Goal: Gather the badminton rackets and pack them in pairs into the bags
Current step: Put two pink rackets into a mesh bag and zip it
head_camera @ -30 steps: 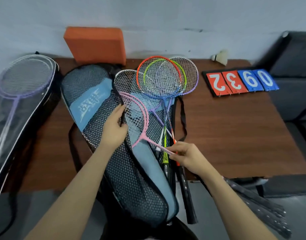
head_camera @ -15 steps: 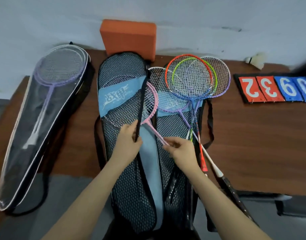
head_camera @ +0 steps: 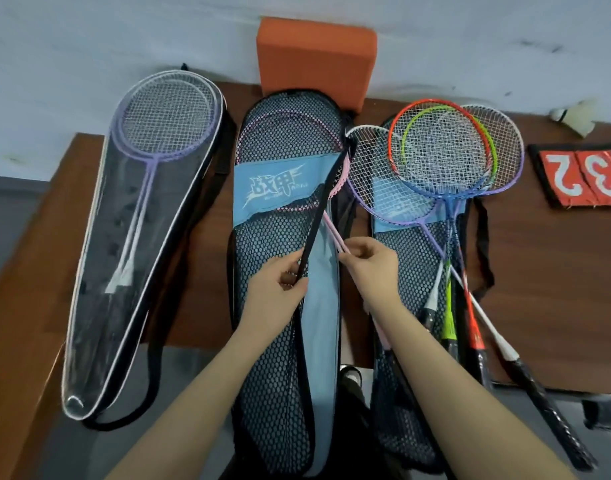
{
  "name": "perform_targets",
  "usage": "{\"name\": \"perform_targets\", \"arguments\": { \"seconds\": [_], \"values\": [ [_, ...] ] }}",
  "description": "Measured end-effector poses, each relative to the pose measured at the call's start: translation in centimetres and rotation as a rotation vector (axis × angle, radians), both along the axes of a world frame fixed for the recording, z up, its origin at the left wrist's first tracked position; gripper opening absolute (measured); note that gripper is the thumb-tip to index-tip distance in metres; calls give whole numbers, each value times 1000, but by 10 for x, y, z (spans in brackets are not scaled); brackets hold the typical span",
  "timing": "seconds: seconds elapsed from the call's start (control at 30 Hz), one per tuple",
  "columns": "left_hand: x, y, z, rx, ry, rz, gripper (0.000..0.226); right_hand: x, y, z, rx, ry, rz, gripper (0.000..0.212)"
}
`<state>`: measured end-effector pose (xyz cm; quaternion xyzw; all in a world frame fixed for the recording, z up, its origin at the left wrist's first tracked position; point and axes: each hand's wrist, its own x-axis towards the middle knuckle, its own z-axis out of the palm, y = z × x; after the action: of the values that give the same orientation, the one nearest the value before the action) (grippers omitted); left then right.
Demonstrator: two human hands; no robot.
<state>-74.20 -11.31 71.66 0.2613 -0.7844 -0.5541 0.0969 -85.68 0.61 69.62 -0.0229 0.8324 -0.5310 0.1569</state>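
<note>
A black mesh bag with a blue band (head_camera: 280, 237) lies in the middle of the brown table. My left hand (head_camera: 276, 289) pinches its black open edge. My right hand (head_camera: 373, 268) grips the thin shafts of the pink rackets (head_camera: 333, 233), whose heads sit inside the bag under the mesh. To the right, several loose rackets (head_camera: 446, 161) with orange, green, blue and purple frames lie stacked on a second mesh bag (head_camera: 408, 271). At the left a clear bag (head_camera: 134, 254) holds purple rackets.
An orange foam block (head_camera: 314, 57) leans on the wall behind the bags. A shuttlecock (head_camera: 574, 117) and a score flip board (head_camera: 581, 178) lie at the far right. The table's front edge (head_camera: 200, 344) runs under the bags, and handles overhang it.
The pink rackets have slid further up into the middle bag; their heads are now under the mesh. Both hands shifted up the bag, and the view has swung left.
</note>
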Motion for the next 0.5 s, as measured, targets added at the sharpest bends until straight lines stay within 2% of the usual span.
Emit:
{"name": "perform_targets", "arguments": {
  "seconds": [0.17, 0.27, 0.33, 0.43, 0.5],
  "values": [
    [3, -12, -13, 18, -35, -19, 44, 7, 0, -14, 141, -19, 72, 22],
    [5, -12, -18, -38, -47, -69, 45, 18, 13, -6, 204, -5, 130, 27],
    [11, -9, -25, -124, -73, -153, 55, 31, 29, 1, 231, 25, 156, 25],
    [25, 3, -31, -261, -191, -304, 82, 54, 64, 8, 297, 98, 184, 25],
    [37, 16, -32, -307, -197, -324, 88, 69, 86, 11, 313, 102, 172, 28]
  ]
}}
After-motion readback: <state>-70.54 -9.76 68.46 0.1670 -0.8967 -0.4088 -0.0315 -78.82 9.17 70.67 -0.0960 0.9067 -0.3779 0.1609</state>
